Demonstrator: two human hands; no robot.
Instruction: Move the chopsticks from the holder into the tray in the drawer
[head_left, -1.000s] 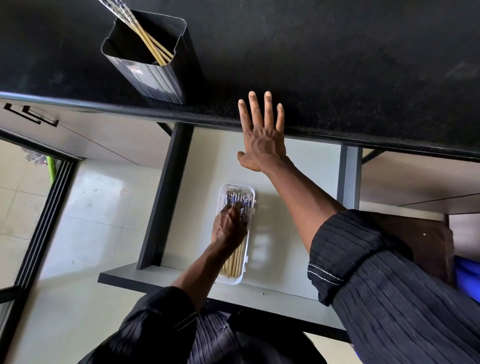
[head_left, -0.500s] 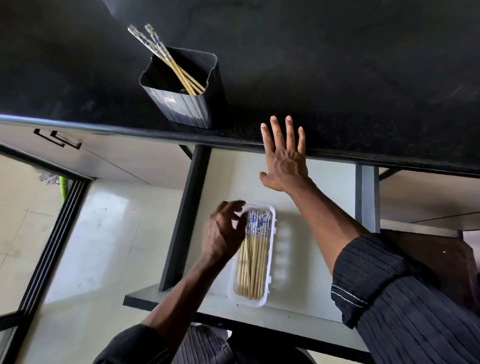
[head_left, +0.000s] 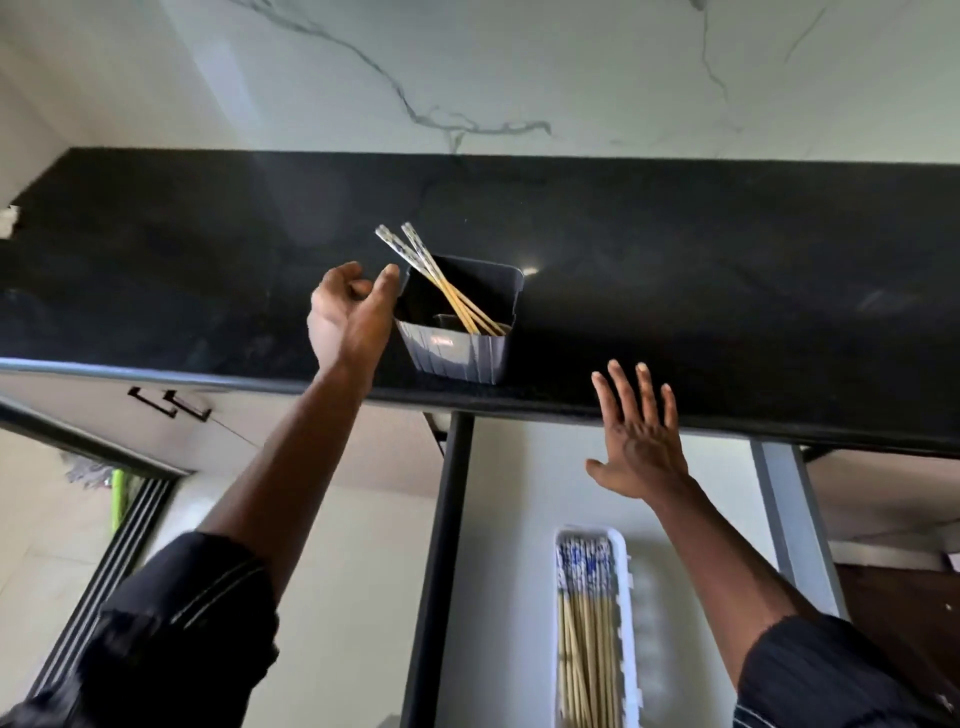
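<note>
A dark grey holder (head_left: 457, 353) stands on the black countertop near its front edge. Two chopsticks (head_left: 441, 283) lean in it, patterned ends up and to the left. My left hand (head_left: 350, 312) is raised just left of the holder, fingers loosely curved and empty, thumb tip near the holder's rim. My right hand (head_left: 636, 441) is spread flat with fingertips on the counter's front edge. Below, the white tray (head_left: 626, 613) in the open drawer holds several chopsticks (head_left: 584, 623) lying lengthwise.
The black countertop (head_left: 727, 291) runs across the view under a white marbled wall. The open drawer (head_left: 514, 519) has a black left rail and a grey right side. Cabinet handles (head_left: 169, 402) sit at the left. Pale floor tiles lie below left.
My left hand has left the tray in the drawer and risen to the holder on the counter. The view has tilted upward. My right hand stays on the counter edge.
</note>
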